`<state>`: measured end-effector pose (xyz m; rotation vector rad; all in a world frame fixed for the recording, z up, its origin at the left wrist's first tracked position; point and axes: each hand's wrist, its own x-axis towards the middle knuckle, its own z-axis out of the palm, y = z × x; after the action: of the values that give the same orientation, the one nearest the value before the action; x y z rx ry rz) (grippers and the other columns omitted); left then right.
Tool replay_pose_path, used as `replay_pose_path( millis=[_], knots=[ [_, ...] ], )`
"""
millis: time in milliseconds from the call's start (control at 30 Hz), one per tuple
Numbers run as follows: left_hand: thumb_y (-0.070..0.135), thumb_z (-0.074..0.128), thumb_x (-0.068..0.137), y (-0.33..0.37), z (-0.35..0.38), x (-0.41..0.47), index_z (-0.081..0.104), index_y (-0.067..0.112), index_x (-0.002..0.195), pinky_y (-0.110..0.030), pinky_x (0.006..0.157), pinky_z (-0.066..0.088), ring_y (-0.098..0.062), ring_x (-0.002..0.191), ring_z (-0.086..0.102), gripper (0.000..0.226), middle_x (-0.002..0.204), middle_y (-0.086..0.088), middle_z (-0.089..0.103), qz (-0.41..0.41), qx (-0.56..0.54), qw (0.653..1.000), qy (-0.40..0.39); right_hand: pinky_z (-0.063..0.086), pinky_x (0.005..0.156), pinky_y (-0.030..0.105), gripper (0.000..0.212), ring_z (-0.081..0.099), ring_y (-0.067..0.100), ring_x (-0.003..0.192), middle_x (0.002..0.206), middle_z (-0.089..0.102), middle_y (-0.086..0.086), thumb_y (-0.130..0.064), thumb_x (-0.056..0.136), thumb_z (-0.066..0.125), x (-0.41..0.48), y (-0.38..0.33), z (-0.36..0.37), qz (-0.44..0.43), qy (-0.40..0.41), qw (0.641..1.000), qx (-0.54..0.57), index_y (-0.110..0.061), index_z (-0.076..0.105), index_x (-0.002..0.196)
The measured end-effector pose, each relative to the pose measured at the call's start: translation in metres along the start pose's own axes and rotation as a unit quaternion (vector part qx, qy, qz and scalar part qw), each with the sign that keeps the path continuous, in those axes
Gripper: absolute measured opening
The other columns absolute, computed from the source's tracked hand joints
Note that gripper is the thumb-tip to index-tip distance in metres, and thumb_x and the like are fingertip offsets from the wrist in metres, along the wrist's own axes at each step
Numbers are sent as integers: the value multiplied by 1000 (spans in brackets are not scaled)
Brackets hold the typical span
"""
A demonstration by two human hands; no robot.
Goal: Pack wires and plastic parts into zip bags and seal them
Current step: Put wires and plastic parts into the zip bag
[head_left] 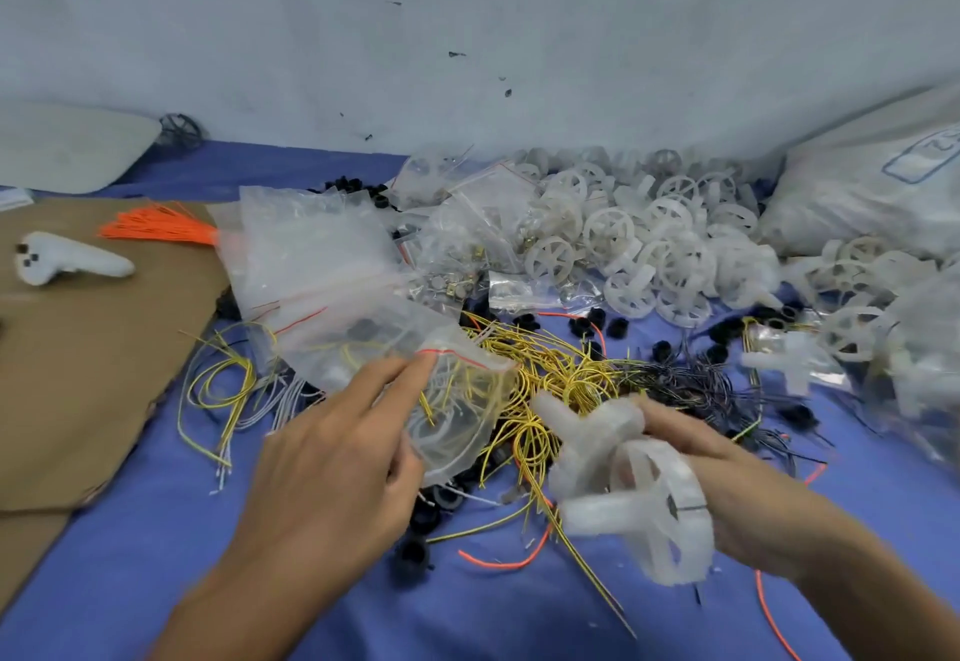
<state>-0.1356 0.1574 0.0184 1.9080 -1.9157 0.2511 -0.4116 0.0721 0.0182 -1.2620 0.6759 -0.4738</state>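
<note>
**Bag mouth held open for wheel parts**

At 6 o'clock a zip bag (457, 400) is pinched at its side by the left hand (332, 452). The forefinger is laid straight along the red-striped mouth, seemingly so the opening is kept spread. At 5 o'clock white plastic wheel parts (639, 483) are gripped in the curled fingers of the right hand (737, 478), just beside that mouth, presumably for insertion. Loose yellow wires (545, 374) are heaped beneath on the blue cloth (156, 582). The wheel pile (623, 239) lies at 2 o'clock.

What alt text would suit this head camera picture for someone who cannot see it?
A person's left hand holds a clear zip bag while the right hand grips white plastic parts above a blue cloth strewn with yellow wires.
</note>
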Motion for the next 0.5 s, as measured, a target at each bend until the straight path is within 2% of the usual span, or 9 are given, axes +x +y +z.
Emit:
replay_pose_path(
  millis=[100,200,233,300,367,433,500],
  knots=[
    [23,72,59,1,0,-5,51,25,138,-29,50,45,-16,70,64,82,127,12,56,26,39,999,-15,49,67,18,19,63,10,82,95,68,2,-11,90,56,15,8,25,41,-33,998,20,-7,62,108],
    [25,72,59,2,-1,-8,46,23,142,-29,51,45,-17,71,63,87,130,10,54,41,43,998,-35,51,72,35,24,61,22,88,99,67,11,-11,88,54,38,9,38,56,-15,998,-28,-7,62,111],
    [24,71,59,2,0,-9,44,23,144,-29,51,45,-17,72,63,89,132,9,52,43,38,997,-44,50,70,38,23,60,24,82,94,66,13,-10,87,54,45,8,42,57,-1,998,-39,-7,63,108],
    [23,71,58,2,0,-11,41,22,145,-29,50,46,-18,72,64,92,135,7,51,49,32,997,-55,50,59,33,23,59,17,65,77,64,6,-3,90,51,56,7,49,55,28,997,-40,-13,69,101],
    [22,72,58,3,0,-11,40,22,146,-30,48,46,-19,71,63,94,136,6,49,46,26,997,-58,49,53,28,37,58,12,58,70,64,0,0,94,45,62,7,53,50,50,997,-15,-23,74,99],
    [22,73,57,3,-1,-11,40,21,147,-29,47,44,-19,67,62,95,137,6,48,39,27,997,-54,54,61,33,43,60,15,67,78,68,2,0,96,43,62,8,56,45,53,997,19,-27,76,103],
    [23,73,59,3,-2,-10,38,22,148,-29,46,43,-21,65,62,96,140,6,46,33,25,998,-57,53,75,43,37,59,25,84,97,70,10,-5,95,49,60,8,57,44,50,997,44,-28,76,106]
  ],
)
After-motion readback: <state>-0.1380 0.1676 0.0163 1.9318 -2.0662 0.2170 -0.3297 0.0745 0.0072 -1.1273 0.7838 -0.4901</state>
